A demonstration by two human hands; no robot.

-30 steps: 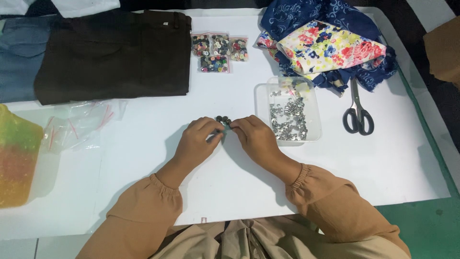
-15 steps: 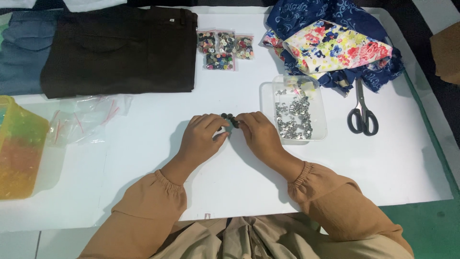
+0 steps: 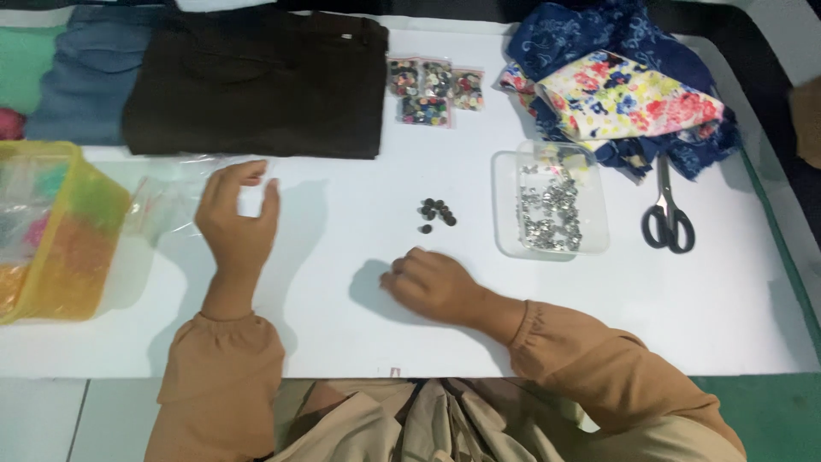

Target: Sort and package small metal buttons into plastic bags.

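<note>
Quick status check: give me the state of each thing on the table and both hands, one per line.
Left hand: open, raised, empty.
Right hand: curled, resting on the table.
Dark buttons: loose cluster, untouched.
Clear tray: uncovered, holding silver bits.
Scissors: closed, lying flat.
Button bags: lying flat.
Dark trousers: folded.
Yellow tub: uncovered.

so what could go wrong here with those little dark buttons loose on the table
1. The small dark buttons lie loose in a cluster on the bare white table; a sweep of the right hand, resting just below them, could scatter them.
2. The left hand hovers open near the clear plastic bag; dragging it might knock things about.
3. The scissors lie beside the clear tray of silver pieces, so a careless reach there could meet the blades.
</note>
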